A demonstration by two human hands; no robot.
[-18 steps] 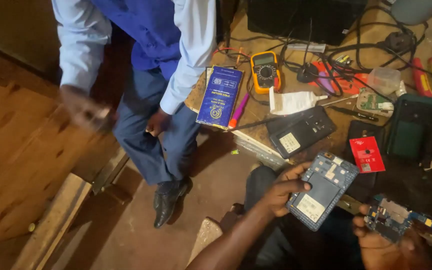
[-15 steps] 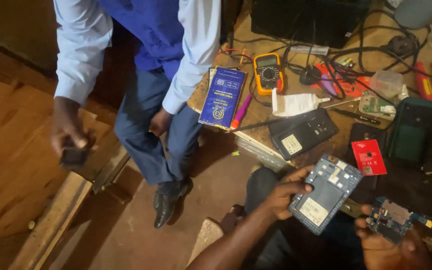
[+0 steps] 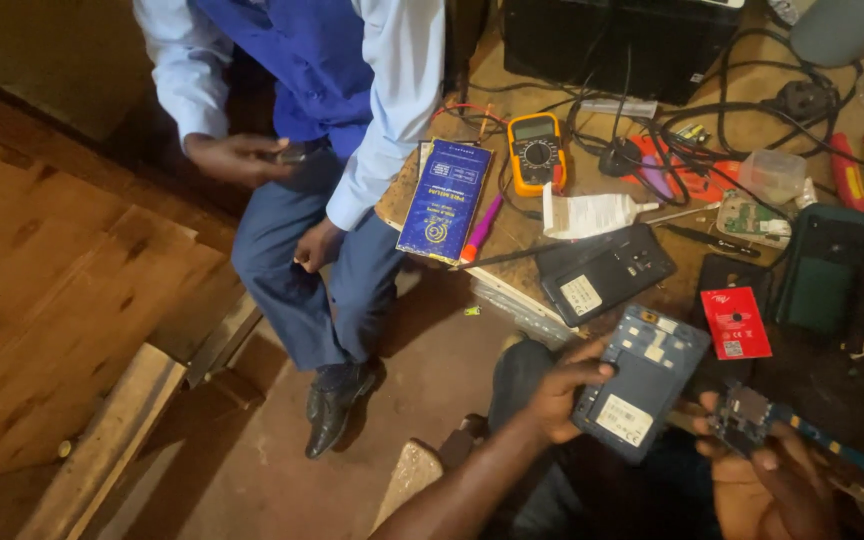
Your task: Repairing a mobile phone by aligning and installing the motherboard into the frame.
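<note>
Left hand (image 3: 562, 395) grips opened blue phone body (image 3: 642, 395), now slightly lower, just below the black phone (image 3: 602, 272) on the counter (image 3: 512, 240). Right hand (image 3: 767, 480) pinches circuit board (image 3: 747, 418) beside it; work unchanged.

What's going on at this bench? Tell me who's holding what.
The person wearing the camera holds an opened phone, back cover off, in the left hand, and a small circuit board in the right hand. Both are held just off the edge of a cluttered workbench, which carries a yellow multimeter, a blue booklet, a black phone, a red card and tangled cables. A second person stands beside the bench, holding a small dark object at waist height.
</note>
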